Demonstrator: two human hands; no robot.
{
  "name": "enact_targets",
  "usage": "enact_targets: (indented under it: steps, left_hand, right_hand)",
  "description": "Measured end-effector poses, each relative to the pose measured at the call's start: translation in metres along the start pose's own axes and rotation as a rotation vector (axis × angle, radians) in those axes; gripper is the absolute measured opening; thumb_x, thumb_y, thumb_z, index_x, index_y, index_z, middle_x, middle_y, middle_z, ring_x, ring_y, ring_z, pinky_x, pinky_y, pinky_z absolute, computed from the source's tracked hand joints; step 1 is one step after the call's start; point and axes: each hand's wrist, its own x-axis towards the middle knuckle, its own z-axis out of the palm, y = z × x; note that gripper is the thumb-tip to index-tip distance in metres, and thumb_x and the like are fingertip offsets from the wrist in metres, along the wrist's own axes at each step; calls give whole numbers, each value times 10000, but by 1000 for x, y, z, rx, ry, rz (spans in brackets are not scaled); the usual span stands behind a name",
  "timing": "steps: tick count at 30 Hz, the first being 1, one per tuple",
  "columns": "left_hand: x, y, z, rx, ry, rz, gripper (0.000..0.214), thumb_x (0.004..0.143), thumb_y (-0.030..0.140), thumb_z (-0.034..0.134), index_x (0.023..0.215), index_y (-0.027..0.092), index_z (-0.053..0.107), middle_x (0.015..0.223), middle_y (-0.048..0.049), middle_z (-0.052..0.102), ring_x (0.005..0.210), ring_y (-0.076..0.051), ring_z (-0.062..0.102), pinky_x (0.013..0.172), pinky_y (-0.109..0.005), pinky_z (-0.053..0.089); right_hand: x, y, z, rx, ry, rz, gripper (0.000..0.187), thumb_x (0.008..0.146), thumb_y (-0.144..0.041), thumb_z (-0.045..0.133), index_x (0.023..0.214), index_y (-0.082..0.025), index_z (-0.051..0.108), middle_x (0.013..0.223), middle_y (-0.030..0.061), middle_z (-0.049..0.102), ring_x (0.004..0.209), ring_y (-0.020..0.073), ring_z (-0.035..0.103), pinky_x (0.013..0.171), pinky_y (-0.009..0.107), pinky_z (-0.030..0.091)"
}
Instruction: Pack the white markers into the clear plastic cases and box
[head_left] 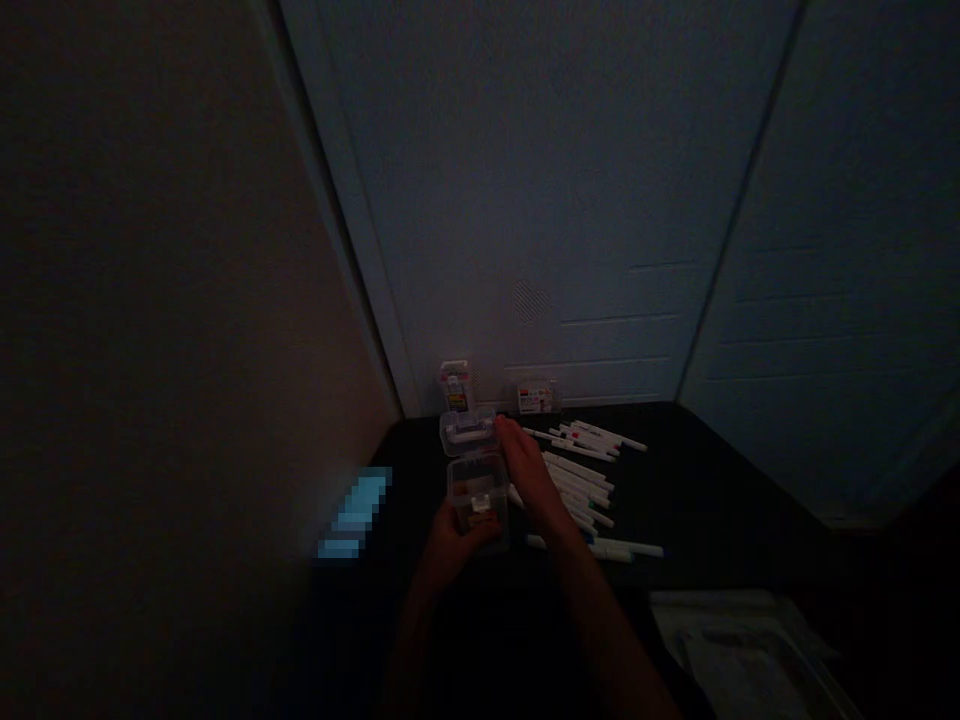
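Note:
A small clear plastic box (478, 478) is held upright over the dark table, its hinged lid (469, 440) swung back away from me. My left hand (450, 548) wraps round the lower front of the box, the thumb across it near a pale latch. The fingertips of my right hand (531, 470) are closed at the right edge of the lid. Beside that hand several white markers (577, 480) lie in loose rows. Dim light hides what is inside the box.
Against the white panel wall (525, 180) stand a clear case (455, 385) and another labelled case (535, 396). A pixelated bright rectangle (356, 513) is at the left of the black table (705, 500). A pale tray-like container (739, 640) sits at lower right.

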Motion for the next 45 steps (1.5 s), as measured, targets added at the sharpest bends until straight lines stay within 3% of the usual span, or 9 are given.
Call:
enact_targets:
  steps: [5, 12, 15, 20, 23, 26, 31, 38, 45]
  left_hand:
    - [-2, 3, 1, 17, 4, -4, 731, 572, 304, 956, 1223, 178, 648, 1043, -89, 814, 964, -287, 779, 821, -353, 614]
    - [-1, 1, 0, 10, 55, -29, 792, 523, 302, 979, 1234, 166, 659, 1072, -110, 806, 990, -307, 767, 861, -383, 600]
    - [-2, 2, 1, 14, 87, -61, 811, 508, 330, 989, 1229, 160, 661, 1068, -120, 804, 999, -322, 766, 880, -412, 601]
    - [-6, 9, 3, 20, 59, -64, 784, 559, 311, 963, 1262, 168, 647, 1110, -114, 803, 1032, -317, 766, 888, -409, 612]
    - [-6, 8, 3, 23, 60, -61, 752, 579, 298, 947, 1256, 174, 644, 1104, -107, 805, 1015, -312, 771, 865, -405, 622]
    - [-3, 4, 1, 21, 62, -47, 745, 558, 300, 959, 1226, 177, 652, 1118, -107, 802, 1026, -312, 767, 879, -405, 620]
    - [-2, 0, 0, -5, 70, -61, 756, 538, 343, 973, 1203, 168, 661, 1096, -111, 803, 1011, -315, 769, 876, -413, 619]
    - [-2, 0, -1, 21, 82, -66, 690, 558, 324, 964, 1169, 167, 685, 1095, -110, 805, 1024, -310, 766, 909, -413, 610]
    - [-4, 7, 2, 18, 44, -49, 708, 577, 356, 952, 1200, 161, 677, 1085, -108, 805, 1018, -314, 765, 872, -398, 616]
  right_hand:
    - [4, 17, -6, 31, 64, 131, 439, 823, -610, 677, 900, -184, 754, 874, 39, 748, 892, 224, 667, 787, 308, 505]
    - [-3, 28, -21, -3, 39, 272, 543, 785, -613, 715, 1178, -238, 723, 1116, 61, 762, 957, 219, 698, 788, 315, 533]
    - [-9, 24, -28, -80, -37, 261, 544, 863, -631, 648, 1214, -218, 698, 1049, 63, 765, 921, 211, 708, 777, 317, 543]
    - [-19, 8, -60, -545, -73, 114, 542, 987, -521, 543, 1378, -152, 610, 912, 79, 757, 853, 222, 712, 811, 357, 528]
    - [-27, -5, -84, -902, -303, 76, 340, 885, -353, 716, 1185, -196, 738, 1012, 81, 766, 940, 231, 698, 844, 336, 507]
    - [-36, -15, -95, -1085, -466, 218, 314, 761, -283, 834, 1061, -208, 782, 1021, 69, 767, 921, 232, 700, 771, 298, 491]
    - [-43, -19, -84, -1251, -508, 389, 274, 704, -251, 864, 969, -211, 802, 1039, 96, 786, 946, 287, 729, 707, 311, 461]
    - [-45, -21, -71, -1308, -501, 414, 286, 694, -178, 812, 979, -200, 822, 1059, 134, 799, 947, 312, 753, 694, 321, 478]
    - [-45, -16, -69, -1235, -521, 414, 225, 673, -146, 813, 893, -190, 815, 938, 87, 806, 839, 246, 742, 607, 266, 425]
